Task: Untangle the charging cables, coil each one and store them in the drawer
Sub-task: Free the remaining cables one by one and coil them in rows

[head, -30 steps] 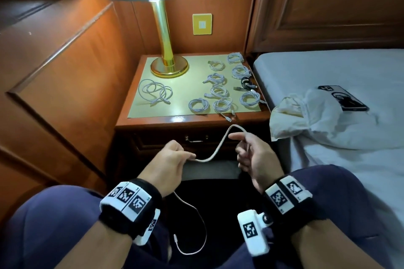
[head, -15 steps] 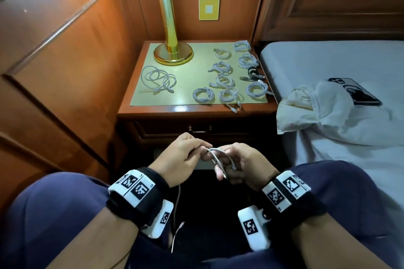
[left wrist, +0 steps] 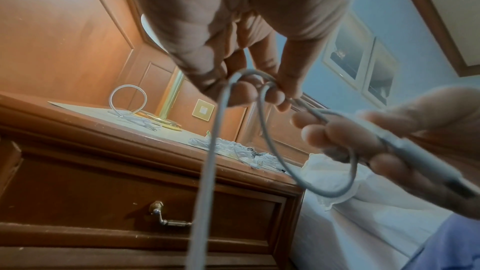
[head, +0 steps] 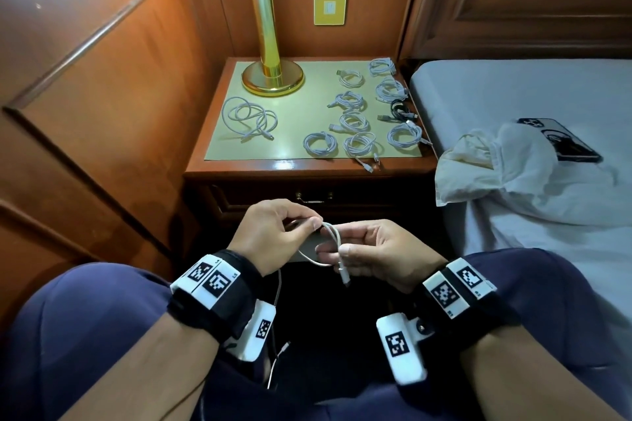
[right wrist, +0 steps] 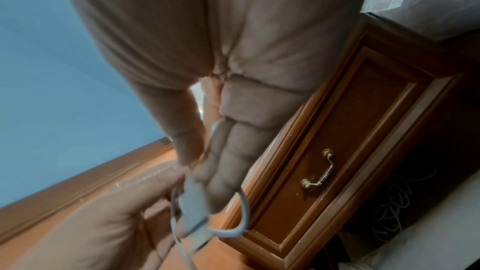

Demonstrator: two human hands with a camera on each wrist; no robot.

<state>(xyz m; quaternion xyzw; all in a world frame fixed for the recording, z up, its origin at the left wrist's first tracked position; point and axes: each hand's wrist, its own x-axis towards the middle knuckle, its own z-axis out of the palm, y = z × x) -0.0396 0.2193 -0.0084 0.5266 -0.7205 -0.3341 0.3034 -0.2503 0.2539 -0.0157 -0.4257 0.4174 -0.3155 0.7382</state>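
Both hands hold one white charging cable [head: 333,236] in front of the nightstand, above my lap. My left hand [head: 309,224] pinches the top of a small loop [left wrist: 262,98]. My right hand [head: 337,255] grips the loop's lower side with the plug end [head: 344,278] sticking out below its thumb [right wrist: 193,202]. The cable's loose tail [head: 277,357] hangs down between my knees. The closed drawer [head: 309,202] with its metal handle [left wrist: 170,218] lies just beyond the hands. Several coiled white cables [head: 355,121] lie on the nightstand's right half, a loosely looped cable [head: 249,118] on its left.
A brass lamp [head: 272,77] stands at the back of the nightstand [head: 294,169]. A wooden wall panel [head: 113,85] closes the left side. The bed [head: 533,92] on the right carries a crumpled white bag [head: 506,167] and a phone [head: 564,142]. Tangled cables [right wrist: 397,194] lie under the nightstand.
The hands came together from a stretched-out cable span. A small loop now sits between them, and the hanging tail is shorter. The head view tilted lower toward the hands.
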